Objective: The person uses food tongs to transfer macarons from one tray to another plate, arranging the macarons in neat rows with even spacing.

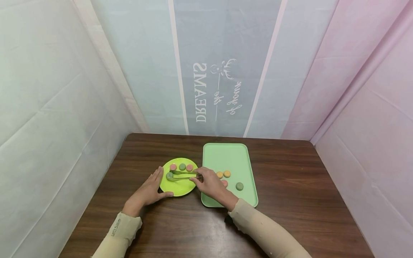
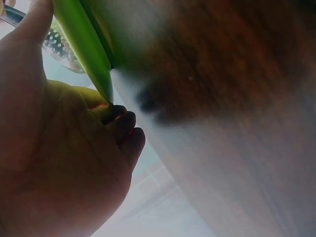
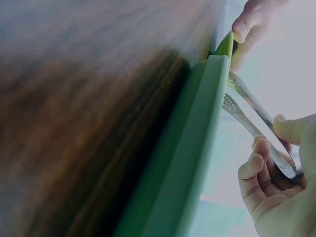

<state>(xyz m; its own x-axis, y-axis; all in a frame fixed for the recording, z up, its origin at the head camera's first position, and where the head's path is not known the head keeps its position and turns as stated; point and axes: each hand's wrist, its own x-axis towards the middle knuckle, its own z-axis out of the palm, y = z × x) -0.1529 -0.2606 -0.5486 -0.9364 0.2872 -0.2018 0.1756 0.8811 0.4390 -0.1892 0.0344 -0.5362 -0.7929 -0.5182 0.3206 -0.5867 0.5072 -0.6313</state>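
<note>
My left hand (image 1: 149,190) rests on the left rim of a lime-green plate (image 1: 180,189), fingers stretched along its edge and the thumb apart at the near rim. Metal tongs (image 3: 249,121) with perforated tips are held between the thumb and fingers of my right hand (image 1: 209,182). Over the plate, the tong tips are around a green macaron (image 1: 169,175) near the left side. A pink macaron (image 1: 173,167), another green macaron (image 1: 182,167) and a second pink macaron (image 1: 189,167) lie in a row at the plate's far side.
Right of the plate, a pale green tray (image 1: 226,156) carries two yellow macarons (image 1: 227,173), a pink macaron (image 1: 224,183) partly behind my right hand, and a green macaron (image 1: 239,186). The brown wooden table (image 1: 290,186) meets a printed cloth backdrop (image 1: 219,36) at its far edge.
</note>
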